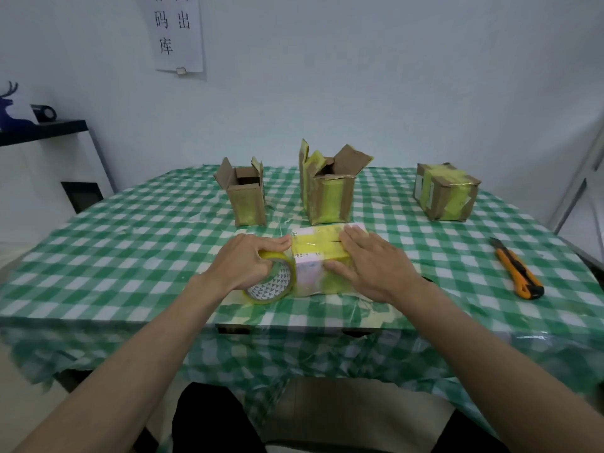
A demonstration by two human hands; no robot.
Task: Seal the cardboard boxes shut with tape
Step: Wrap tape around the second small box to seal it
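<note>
Nearest the camera, two bare forearms reach up from 6 o'clock over the edge of a table [98, 243] covered in a green-and-white checked cloth. The left hand [248, 261] curls its fingers around a roll of yellowish tape [273, 282], which stands on edge on the cloth, touching the left side of a small pink box [313, 273]. The right hand [369, 263] lies flat with straight fingers pressing on the top and right part of that box, whose top is crossed by yellow tape.

At 3 o'clock from the hands, well apart, an orange utility knife [518, 269] lies on the cloth.

Farther back, at 11 o'clock, a small open cardboard box [246, 197] stands with its flaps up. At 12 o'clock, just beyond the pink box, a taller open cardboard box [330, 194] carries yellow tape strips. At 2 o'clock sits a closed taped box [446, 191].

On the wall behind hangs a paper sign [178, 31].
</note>
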